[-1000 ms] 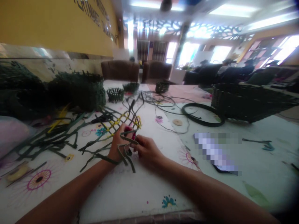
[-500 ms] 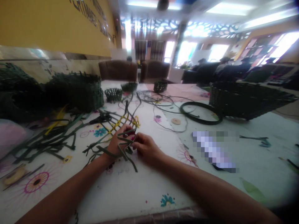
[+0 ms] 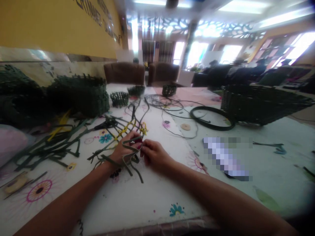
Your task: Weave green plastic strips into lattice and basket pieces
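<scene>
Green strip tighter across left hand | right hand pinching it too | lattice beyond

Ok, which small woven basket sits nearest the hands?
The front openwork one; the basket behind it and the one further right both stand farther away.
</scene>
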A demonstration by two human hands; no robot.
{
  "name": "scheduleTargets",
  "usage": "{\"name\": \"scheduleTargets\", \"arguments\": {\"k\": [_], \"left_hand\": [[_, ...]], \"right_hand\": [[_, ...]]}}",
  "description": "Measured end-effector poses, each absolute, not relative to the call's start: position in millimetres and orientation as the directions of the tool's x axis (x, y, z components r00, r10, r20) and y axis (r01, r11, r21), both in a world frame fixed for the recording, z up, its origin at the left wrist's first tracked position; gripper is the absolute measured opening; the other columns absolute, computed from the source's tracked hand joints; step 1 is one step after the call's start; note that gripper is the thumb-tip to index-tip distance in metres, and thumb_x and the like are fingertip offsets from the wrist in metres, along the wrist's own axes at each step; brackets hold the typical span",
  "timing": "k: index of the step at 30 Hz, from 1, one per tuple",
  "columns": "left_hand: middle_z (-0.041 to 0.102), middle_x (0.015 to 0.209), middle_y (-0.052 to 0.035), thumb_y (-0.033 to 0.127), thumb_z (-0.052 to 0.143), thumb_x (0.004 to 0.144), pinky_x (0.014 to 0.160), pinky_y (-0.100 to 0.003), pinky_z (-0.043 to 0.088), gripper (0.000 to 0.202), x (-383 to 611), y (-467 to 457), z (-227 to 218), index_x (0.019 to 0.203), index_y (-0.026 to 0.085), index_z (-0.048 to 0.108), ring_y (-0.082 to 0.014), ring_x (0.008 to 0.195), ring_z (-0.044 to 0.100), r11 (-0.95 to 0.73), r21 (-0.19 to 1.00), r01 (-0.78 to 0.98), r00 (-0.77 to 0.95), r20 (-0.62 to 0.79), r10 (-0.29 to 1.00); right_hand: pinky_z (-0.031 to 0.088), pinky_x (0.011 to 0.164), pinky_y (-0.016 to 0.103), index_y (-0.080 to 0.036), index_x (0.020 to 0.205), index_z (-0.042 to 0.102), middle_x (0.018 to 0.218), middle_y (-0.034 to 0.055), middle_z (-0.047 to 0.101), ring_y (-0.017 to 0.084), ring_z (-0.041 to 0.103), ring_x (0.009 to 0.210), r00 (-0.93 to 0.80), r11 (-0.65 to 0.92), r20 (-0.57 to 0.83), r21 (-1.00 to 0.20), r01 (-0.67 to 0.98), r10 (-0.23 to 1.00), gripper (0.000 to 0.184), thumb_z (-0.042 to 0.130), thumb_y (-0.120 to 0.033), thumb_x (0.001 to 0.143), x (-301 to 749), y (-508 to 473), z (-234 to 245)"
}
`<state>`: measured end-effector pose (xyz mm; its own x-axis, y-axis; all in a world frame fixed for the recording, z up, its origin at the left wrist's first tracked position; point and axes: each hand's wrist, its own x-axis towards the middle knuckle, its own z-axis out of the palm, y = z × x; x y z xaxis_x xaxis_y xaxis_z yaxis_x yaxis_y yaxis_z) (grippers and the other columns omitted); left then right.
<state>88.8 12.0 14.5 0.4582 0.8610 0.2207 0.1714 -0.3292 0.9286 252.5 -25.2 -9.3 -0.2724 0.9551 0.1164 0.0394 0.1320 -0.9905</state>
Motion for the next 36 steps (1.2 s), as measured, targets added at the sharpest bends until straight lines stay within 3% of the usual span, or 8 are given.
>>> {"name": "scheduleTargets", "arguments": {"k": [4, 10, 16, 20, 26, 36], "left_hand": [[0.059, 0.083, -0.0003, 0.029, 0.062, 0.078, 0.069, -0.028, 0.045, 0.016, 92, 14, 11, 0.088, 0.018, 0.056, -0.0163, 0.077, 0.056, -0.363, 0.893, 0.268, 0.402, 0.239, 0.884], [0.061, 0.084, -0.0032, 0.032, 0.059, 0.079, 0.072, -0.031, 0.045, 0.016, 89, 18, 6, 0.084, 0.017, 0.062, -0.0183, 0.079, 0.057, -0.448, 0.859, 0.246, 0.453, 0.307, 0.837], [0.060, 0.076, -0.0012, 0.030, 0.063, 0.076, 0.062, -0.027, 0.044, 0.018, 89, 17, 5, 0.086, 0.016, 0.060, -0.0152, 0.069, 0.056, -0.266, 0.956, 0.127, 0.475, 0.177, 0.862], [0.062, 0.084, -0.0033, 0.035, 0.067, 0.074, 0.065, -0.027, 0.045, 0.024, 89, 18, 2, 0.086, 0.015, 0.063, -0.0155, 0.073, 0.057, -0.231, 0.973, 0.029, 0.474, 0.190, 0.860], [0.060, 0.077, -0.0007, 0.035, 0.068, 0.075, 0.063, -0.027, 0.046, 0.024, 89, 18, 5, 0.087, 0.016, 0.061, -0.0145, 0.067, 0.056, -0.171, 0.985, 0.037, 0.515, 0.128, 0.848], [0.057, 0.075, 0.0011, 0.026, 0.062, 0.076, 0.061, -0.025, 0.042, 0.012, 91, 15, 11, 0.082, 0.018, 0.054, -0.0135, 0.068, 0.054, -0.317, 0.934, 0.168, 0.494, 0.198, 0.847]], "right_hand": [[0.036, 0.037, 0.021, -0.018, 0.078, 0.054, 0.057, -0.0054, 0.055, 0.008, 0.049, 0.038, -0.263, 0.050, 0.058, -0.998, -0.037, 0.963, 0.017, 0.058, -0.033, 0.085, 251, -22, -14], [0.034, 0.035, 0.020, -0.018, 0.076, 0.054, 0.053, -0.0059, 0.055, 0.008, 0.047, 0.036, -0.232, -0.028, -0.002, -0.994, -0.106, 0.973, 0.020, 0.062, -0.036, 0.079, 249, -22, -15], [0.033, 0.036, 0.021, -0.018, 0.070, 0.053, 0.048, -0.0059, 0.052, 0.008, 0.045, 0.035, -0.247, -0.065, -0.033, -0.991, -0.120, 0.968, 0.020, 0.062, -0.034, 0.078, 249, -23, -14], [0.032, 0.035, 0.021, -0.018, 0.071, 0.053, 0.048, -0.0065, 0.052, 0.008, 0.045, 0.035, -0.241, -0.076, -0.040, -0.987, -0.141, 0.970, 0.020, 0.064, -0.035, 0.077, 250, -22, -16], [0.034, 0.035, 0.020, -0.018, 0.069, 0.052, 0.049, -0.0061, 0.053, 0.008, 0.046, 0.035, -0.250, -0.070, -0.037, -0.990, -0.122, 0.968, 0.023, 0.063, -0.036, 0.077, 249, -23, -13], [0.036, 0.037, 0.020, -0.018, 0.073, 0.052, 0.053, -0.0056, 0.056, 0.008, 0.049, 0.038, -0.250, -0.087, -0.034, -0.975, -0.204, 0.968, 0.024, 0.068, -0.036, 0.073, 249, -22, -14]]}}
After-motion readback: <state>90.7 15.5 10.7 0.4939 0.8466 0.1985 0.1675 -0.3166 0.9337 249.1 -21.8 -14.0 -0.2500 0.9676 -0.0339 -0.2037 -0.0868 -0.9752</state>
